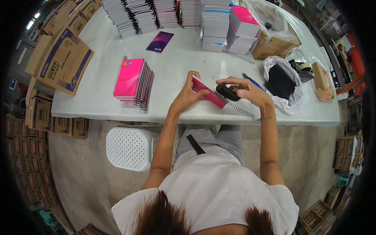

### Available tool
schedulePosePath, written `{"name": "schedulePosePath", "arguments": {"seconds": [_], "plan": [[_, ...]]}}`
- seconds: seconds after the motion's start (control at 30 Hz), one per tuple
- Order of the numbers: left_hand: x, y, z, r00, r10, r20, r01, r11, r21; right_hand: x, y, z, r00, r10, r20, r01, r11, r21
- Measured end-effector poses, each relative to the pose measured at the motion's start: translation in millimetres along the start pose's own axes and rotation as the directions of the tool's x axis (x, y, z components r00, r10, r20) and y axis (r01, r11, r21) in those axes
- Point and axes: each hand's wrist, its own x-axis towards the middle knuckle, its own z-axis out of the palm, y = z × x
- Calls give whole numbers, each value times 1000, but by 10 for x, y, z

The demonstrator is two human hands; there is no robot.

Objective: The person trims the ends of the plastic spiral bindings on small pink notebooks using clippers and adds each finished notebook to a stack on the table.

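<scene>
Mid-frame: gripping pink notebook (215,99) in left hand (188,93), presumably to steady it; clasping black tool (226,92) in right hand (252,93) beside wire coil (241,109).

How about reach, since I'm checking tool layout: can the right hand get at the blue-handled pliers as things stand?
Probably yes: the blue-handled pliers appear uncovered, lying just beyond the right hand. That hand holds a black handheld tool, though, so it would likely need freeing first.

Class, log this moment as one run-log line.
Left grip: pink notebook | Right grip: black device, at notebook's edge | Spiral coil: extends past notebook | Nearby: blue-handled pliers, stack of pink notebooks
</scene>
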Motion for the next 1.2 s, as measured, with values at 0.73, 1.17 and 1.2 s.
{"name": "schedulePosePath", "arguments": {"seconds": [0.73,1.17,1.2], "plan": [[4,-96,-89,994,92,64,-90,996,-26,92,-106,172,996,68,-50,-76,978,-196],[22,-82,-62,988,106,108,-93,988,-120,321,-65,153,971,99,-215,-186,881,-434],[46,-41,-80,988,108,110,-91,984,-154,265,-74,181,981,114,-159,-149,963,-225]]}}
